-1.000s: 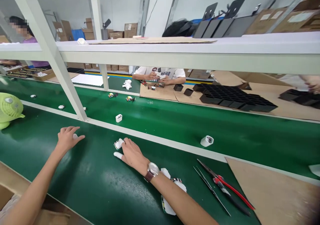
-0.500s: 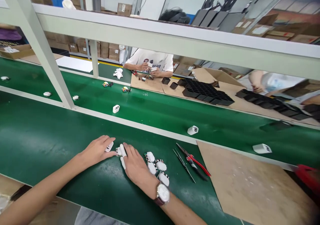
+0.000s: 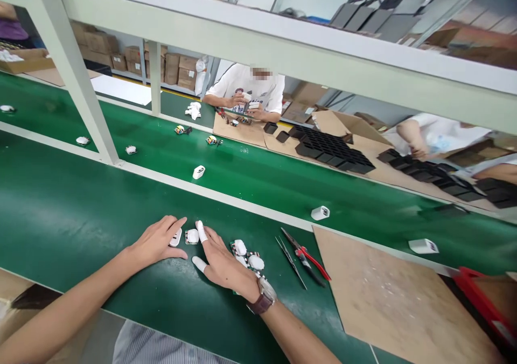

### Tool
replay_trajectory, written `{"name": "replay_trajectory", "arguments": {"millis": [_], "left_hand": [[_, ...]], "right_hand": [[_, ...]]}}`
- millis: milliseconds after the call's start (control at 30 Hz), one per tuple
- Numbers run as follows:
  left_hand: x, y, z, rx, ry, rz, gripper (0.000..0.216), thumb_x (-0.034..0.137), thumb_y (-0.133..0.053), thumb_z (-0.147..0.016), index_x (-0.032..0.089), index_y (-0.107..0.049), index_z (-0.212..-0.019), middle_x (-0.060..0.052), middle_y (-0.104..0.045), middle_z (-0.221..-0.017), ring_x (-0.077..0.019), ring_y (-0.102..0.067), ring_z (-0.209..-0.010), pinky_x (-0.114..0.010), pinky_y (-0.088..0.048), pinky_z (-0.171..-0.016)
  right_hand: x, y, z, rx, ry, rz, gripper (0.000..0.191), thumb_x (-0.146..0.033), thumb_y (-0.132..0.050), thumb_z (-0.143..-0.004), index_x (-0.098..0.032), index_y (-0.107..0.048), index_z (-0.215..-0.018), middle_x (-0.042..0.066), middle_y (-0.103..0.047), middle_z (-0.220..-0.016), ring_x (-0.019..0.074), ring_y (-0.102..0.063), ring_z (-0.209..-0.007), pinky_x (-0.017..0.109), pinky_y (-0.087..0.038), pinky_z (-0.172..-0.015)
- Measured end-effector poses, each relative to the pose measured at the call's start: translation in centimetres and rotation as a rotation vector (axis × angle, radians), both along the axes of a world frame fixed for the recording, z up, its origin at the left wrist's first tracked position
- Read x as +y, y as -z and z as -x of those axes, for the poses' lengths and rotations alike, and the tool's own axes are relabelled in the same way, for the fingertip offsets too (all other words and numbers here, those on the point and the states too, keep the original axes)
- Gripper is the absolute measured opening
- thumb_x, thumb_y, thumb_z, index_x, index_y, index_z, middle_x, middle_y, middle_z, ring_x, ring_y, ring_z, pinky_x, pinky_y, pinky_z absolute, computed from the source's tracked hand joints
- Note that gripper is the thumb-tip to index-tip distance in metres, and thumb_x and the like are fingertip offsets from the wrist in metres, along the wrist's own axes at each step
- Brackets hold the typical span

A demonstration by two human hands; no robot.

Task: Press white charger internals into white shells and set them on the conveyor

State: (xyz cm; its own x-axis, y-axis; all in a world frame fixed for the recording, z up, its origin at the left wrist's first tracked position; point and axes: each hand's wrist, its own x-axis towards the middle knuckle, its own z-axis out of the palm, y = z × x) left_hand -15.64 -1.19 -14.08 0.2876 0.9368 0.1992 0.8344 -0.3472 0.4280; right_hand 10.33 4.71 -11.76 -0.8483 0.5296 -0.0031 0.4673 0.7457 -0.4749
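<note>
From where I stand, the left hand [image 3: 161, 240] is curled around a white casing [image 3: 175, 238], while the right hand [image 3: 216, 256] is spread, its thumb and fingers apart beside a white-topped circuit board [image 3: 192, 237]. That board lies on the green counter [image 3: 60, 191], nearer its far edge than its near one. Board and casing are separate, not yet joined, and more boards [image 3: 256, 261] sit loose by the right forearm.
</note>
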Motion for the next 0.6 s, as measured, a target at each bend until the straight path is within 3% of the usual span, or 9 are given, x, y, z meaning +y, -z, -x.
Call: {"name": "replay_trajectory", "arguments": {"millis": [67, 200, 267, 433, 600], "left_hand": [[-0.1, -1.0, 0.5, -0.071, 0.004, 0.054, 0.098, 0.069, -0.076, -0.083, 0.024, -0.036, -0.160, -0.015, -0.058, -0.134, -0.0338, -0.063, -0.119, -0.049, -0.057, -0.100], [-0.2, -2.6, 1.5, -0.230, 0.008, 0.198, 0.101, 0.057, -0.085, -0.079, 0.032, -0.033, -0.162, -0.011, -0.056, -0.140, -0.0333, -0.059, -0.127, -0.048, -0.054, -0.106], [-0.2, -2.8, 1.7, -0.284, 0.008, 0.258, 0.095, 0.049, -0.082, -0.083, 0.034, -0.033, -0.163, -0.009, -0.057, -0.141, -0.0318, -0.061, -0.126, -0.046, -0.055, -0.106], [-0.4, -1.7, 1.2, -0.327, 0.004, 0.247, 0.082, 0.037, -0.073, -0.093, 0.036, -0.030, -0.163, -0.008, -0.059, -0.146, -0.0282, -0.062, -0.129, -0.043, -0.052, -0.110], [-0.5, -0.9, 0.5, -0.301, 0.073, 0.082, 0.076, 0.030, -0.067, -0.098, 0.034, -0.028, -0.163, -0.008, -0.064, -0.137, -0.0269, -0.061, -0.125, -0.044, -0.053, -0.107]], "right_hand": [[0.1, 0.1, 0.3, 0.077, 0.077, 0.006, 0.097, -0.029, -0.059, -0.101, -0.020, 0.012, -0.167, 0.023, -0.039, -0.161, 0.0330, -0.040, -0.150, 0.056, -0.045, -0.118], [0.3, 0.7, 1.4, 0.225, 0.125, -0.141, 0.057, -0.018, -0.056, -0.101, -0.023, -0.040, -0.155, 0.015, -0.064, -0.129, 0.0320, -0.061, -0.123, 0.054, -0.056, -0.103], [0.3, 0.6, 1.7, 0.305, 0.136, -0.200, 0.043, -0.014, -0.056, -0.100, -0.024, -0.052, -0.142, 0.012, -0.067, -0.119, 0.0301, -0.063, -0.114, 0.051, -0.059, -0.096], [-0.9, -1.3, 1.8, 0.483, 0.151, -0.300, 0.043, -0.015, -0.058, -0.099, -0.026, -0.049, -0.140, 0.011, -0.065, -0.121, 0.0275, -0.063, -0.111, 0.048, -0.060, -0.092], [-1.9, -2.4, 1.8, 0.365, 0.032, -0.429, 0.043, -0.012, -0.055, -0.100, -0.019, -0.049, -0.142, 0.015, -0.065, -0.126, 0.0307, -0.061, -0.117, 0.050, -0.060, -0.096]]}}
